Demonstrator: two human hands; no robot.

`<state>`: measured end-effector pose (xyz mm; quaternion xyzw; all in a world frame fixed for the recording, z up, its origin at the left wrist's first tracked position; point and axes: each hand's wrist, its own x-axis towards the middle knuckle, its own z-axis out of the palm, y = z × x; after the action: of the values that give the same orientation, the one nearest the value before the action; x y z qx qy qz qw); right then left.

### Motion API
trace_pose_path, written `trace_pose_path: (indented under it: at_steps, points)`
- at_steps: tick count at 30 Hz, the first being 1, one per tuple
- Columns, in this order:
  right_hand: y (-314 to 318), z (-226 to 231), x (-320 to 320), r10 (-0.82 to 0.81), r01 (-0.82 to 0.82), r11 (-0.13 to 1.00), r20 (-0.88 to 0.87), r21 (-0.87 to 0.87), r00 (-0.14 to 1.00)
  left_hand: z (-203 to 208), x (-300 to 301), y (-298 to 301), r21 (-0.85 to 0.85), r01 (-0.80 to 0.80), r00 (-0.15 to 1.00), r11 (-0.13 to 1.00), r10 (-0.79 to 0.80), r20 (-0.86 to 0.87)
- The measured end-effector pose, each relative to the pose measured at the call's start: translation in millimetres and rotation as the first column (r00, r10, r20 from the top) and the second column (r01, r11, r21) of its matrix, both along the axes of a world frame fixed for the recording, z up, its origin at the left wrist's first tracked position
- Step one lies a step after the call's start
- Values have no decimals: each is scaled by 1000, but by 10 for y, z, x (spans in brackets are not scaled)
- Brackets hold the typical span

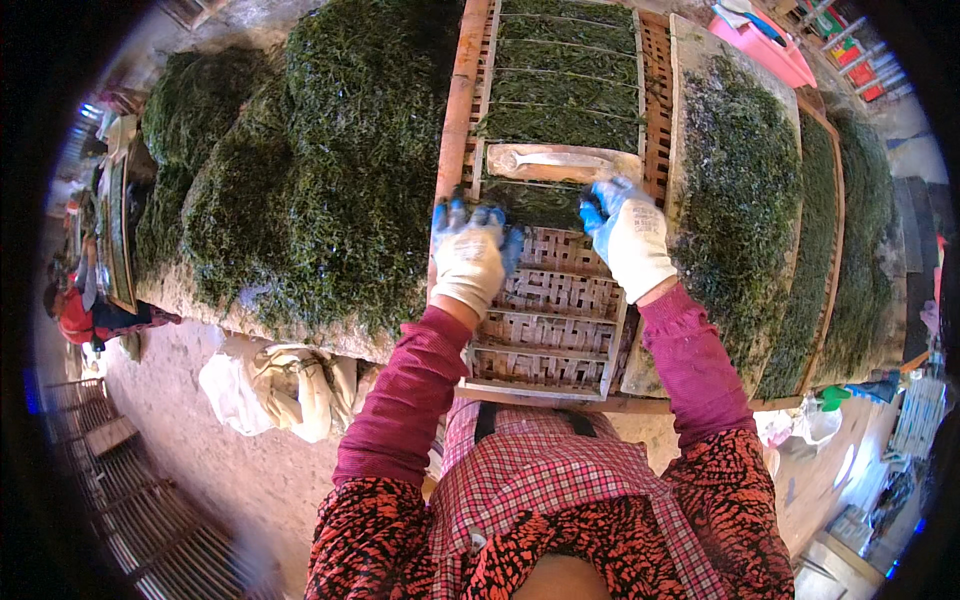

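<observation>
We note dark green shredded seaweed in the slatted wooden frame, from mid-frame toward its far edge; likely wet, soft, slippery, best gathered with the whole palm. Left hand spread at the frame's left edge; right hand curled near the right edge, blurred, pinch uncertain to us. Handled wooden board across the frame looks stiff, light, best gripped by its raised bar.

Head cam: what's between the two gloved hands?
In the head view, a dark green layer in one slot of the frame, with woven strips just below it, lies between the left hand and the right hand. It looks like seaweed.
</observation>
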<state>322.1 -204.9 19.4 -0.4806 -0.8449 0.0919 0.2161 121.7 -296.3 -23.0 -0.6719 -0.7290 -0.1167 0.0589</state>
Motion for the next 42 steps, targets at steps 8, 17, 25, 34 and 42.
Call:
trace_pose_path:
  at_steps: [8,17,25,34,42]
  points:
    - [422,197,-234,81,-96,990,135,103,987,417,81,63,83,28,988,996,-40,148]
    - [95,-27,-201,147,-135,982,87,-135,985,381,-64,-155,351,2,973,936,-83,215]
    - [91,203,-494,139,-157,987,314,33,939,671,-200,-316,99,-152,984,983,142,109]
    - [-885,-218,-1961,525,-552,831,232,67,819,97,-1127,-1226,70,-426,897,902,410,166]
    - [-1296,-1110,-3725,522,-627,774,643,-82,561,-218,-2549,-2244,-152,-645,739,749,662,127]
